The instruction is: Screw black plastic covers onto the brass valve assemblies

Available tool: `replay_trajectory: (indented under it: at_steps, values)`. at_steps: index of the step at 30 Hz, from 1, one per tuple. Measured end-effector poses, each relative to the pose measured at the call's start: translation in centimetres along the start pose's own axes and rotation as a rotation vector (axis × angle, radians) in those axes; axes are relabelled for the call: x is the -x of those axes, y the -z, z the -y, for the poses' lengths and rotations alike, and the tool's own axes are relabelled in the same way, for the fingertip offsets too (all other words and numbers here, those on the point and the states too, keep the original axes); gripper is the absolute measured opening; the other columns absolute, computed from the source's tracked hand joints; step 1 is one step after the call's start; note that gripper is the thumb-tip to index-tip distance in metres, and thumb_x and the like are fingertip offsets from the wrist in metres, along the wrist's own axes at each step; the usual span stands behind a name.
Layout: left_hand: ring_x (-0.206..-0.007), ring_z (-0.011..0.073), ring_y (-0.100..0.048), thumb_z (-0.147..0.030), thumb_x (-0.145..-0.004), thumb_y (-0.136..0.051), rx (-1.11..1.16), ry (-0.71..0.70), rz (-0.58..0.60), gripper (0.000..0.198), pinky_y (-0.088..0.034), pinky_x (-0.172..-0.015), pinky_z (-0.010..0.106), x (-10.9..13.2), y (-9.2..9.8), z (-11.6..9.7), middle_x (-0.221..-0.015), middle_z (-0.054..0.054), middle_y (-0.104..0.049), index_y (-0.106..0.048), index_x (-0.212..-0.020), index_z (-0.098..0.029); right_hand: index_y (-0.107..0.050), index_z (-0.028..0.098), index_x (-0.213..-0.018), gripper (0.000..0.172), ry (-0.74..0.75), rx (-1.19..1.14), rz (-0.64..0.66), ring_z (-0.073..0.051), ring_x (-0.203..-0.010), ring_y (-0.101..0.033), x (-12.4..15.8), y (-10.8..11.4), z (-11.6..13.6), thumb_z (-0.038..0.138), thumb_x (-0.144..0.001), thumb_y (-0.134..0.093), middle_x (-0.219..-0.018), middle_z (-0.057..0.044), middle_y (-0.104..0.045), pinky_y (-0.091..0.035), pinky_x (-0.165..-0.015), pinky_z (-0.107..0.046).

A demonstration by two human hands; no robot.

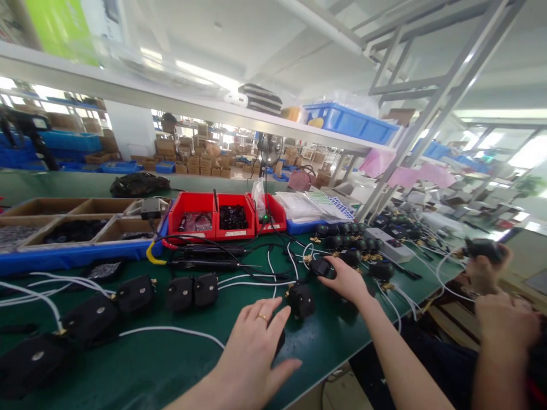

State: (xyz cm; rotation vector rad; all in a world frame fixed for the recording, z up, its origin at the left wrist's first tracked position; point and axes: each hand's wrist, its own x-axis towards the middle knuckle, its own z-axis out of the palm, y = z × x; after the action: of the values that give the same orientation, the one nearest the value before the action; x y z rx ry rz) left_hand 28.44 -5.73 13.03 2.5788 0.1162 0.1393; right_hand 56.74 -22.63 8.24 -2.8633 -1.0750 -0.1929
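My left hand [255, 344], a ring on one finger, is over the green bench with its fingers spread. A dark object [280, 343] shows partly between its thumb and forefinger; the rest is hidden under the hand. Just beyond the fingertips lies a black boxy device [301, 300] with a white cable. Further right, my right hand [347, 280] has its thumb and fingers closed round another black device [319, 266], near brass-coloured fittings and white cable. More black devices [205, 290] with white cables lie to the left.
Red bins [192, 233] and a blue divided tray [106, 249] of small parts line the back. Two black pen-shaped tools [209, 264] lie before the bins. At right, a co-worker's hands [487, 265] hold a black device. Rows of black units [342, 242] stand beyond my right hand.
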Motion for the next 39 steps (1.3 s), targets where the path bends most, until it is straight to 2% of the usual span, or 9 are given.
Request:
replay_trajectory:
  at_steps: [4,8,12,17,22,27,33,36,39]
  values:
    - [-0.136,0.0328,-0.042,-0.045,-0.086,-0.063,-0.109,0.038,-0.008,0.066,-0.039,-0.111,0.05,-2.6,0.6,-1.8,-0.15,0.014,-0.045,-0.045,-0.143,-0.016,-0.053,0.016,-0.127,0.042,0.094,0.053,-0.063,-0.023,-0.108,-0.058,0.4,-0.1,1.7,0.041,-0.094,-0.06,-0.122,-0.01,-0.057,-0.051,-0.093,-0.045]
    - [-0.13,0.0372,-0.048,-0.045,-0.079,-0.072,-0.245,0.062,0.136,0.078,-0.043,-0.105,0.052,-5.0,1.1,-3.0,-0.146,0.02,-0.048,-0.044,-0.143,-0.011,-0.051,0.017,-0.131,0.047,0.166,0.088,-0.12,-0.028,-0.113,-0.052,2.2,0.3,4.1,0.03,-0.088,-0.064,-0.121,-0.011,-0.053,-0.045,-0.097,-0.05]
    - [-0.131,0.0377,-0.048,-0.044,-0.074,-0.077,-0.292,0.058,0.194,0.086,-0.042,-0.106,0.056,-3.4,0.6,-2.4,-0.149,0.019,-0.045,-0.041,-0.146,-0.013,-0.056,0.022,-0.131,0.06,0.268,-0.006,-0.09,-0.028,-0.112,-0.05,4.0,1.2,4.1,0.014,-0.073,-0.067,-0.12,-0.012,-0.053,-0.045,-0.097,-0.043]
    - [-0.143,0.0355,-0.033,-0.041,-0.073,-0.074,-0.3,0.148,0.208,0.089,-0.029,-0.115,0.058,1.0,-0.3,0.0,-0.158,0.011,-0.031,-0.034,-0.151,-0.023,-0.046,0.033,-0.141,0.068,0.295,-0.167,-0.065,-0.024,-0.127,-0.043,5.6,2.4,3.4,0.018,-0.076,-0.062,-0.138,-0.004,-0.048,-0.039,-0.107,-0.041]
    - [-0.124,0.0303,-0.056,-0.024,-0.085,-0.059,-0.354,0.12,0.024,0.069,-0.051,-0.097,0.046,2.3,-2.7,2.2,-0.147,0.009,-0.051,-0.036,-0.149,-0.029,-0.055,0.035,-0.131,0.055,0.195,-0.231,-0.144,-0.032,-0.131,-0.039,6.7,1.5,7.2,0.049,-0.079,-0.067,-0.135,-0.006,-0.052,-0.028,-0.111,-0.058]
    - [-0.116,0.0291,-0.06,-0.023,-0.087,-0.056,-0.328,0.04,-0.078,0.058,-0.051,-0.095,0.045,-1.9,-4.2,2.1,-0.138,0.011,-0.058,-0.046,-0.144,-0.024,-0.067,0.027,-0.109,0.031,0.164,-0.221,-0.225,-0.03,-0.121,-0.045,5.9,0.1,9.3,0.039,-0.081,-0.065,-0.112,-0.006,-0.062,-0.016,-0.115,-0.058]
    - [-0.115,0.03,-0.058,-0.027,-0.085,-0.055,-0.262,-0.085,-0.122,0.058,-0.05,-0.094,0.045,-7.2,-4.6,1.7,-0.136,0.013,-0.058,-0.048,-0.141,-0.019,-0.061,0.034,-0.123,0.034,0.211,-0.219,-0.168,-0.025,-0.128,-0.047,5.5,0.9,4.9,0.039,-0.091,-0.055,-0.131,-0.002,-0.058,-0.02,-0.118,-0.052]
    - [-0.116,0.0295,-0.057,-0.028,-0.084,-0.056,-0.242,-0.109,-0.112,0.058,-0.049,-0.095,0.044,-7.9,-4.7,1.8,-0.138,0.012,-0.057,-0.047,-0.141,-0.02,-0.046,0.029,-0.142,0.054,0.062,-0.205,-0.198,-0.028,-0.136,-0.04,6.8,1.0,0.0,0.04,-0.089,-0.054,-0.144,-0.008,-0.047,-0.029,-0.115,-0.05]
    - [-0.116,0.0293,-0.057,-0.029,-0.084,-0.056,-0.22,-0.108,-0.105,0.059,-0.049,-0.094,0.044,-7.7,-4.5,1.7,-0.138,0.012,-0.056,-0.046,-0.142,-0.019,-0.043,0.017,-0.144,0.077,-0.115,-0.183,-0.16,-0.04,-0.13,-0.045,7.9,0.3,-4.9,0.031,-0.072,-0.065,-0.137,-0.02,-0.049,-0.041,-0.103,-0.058]
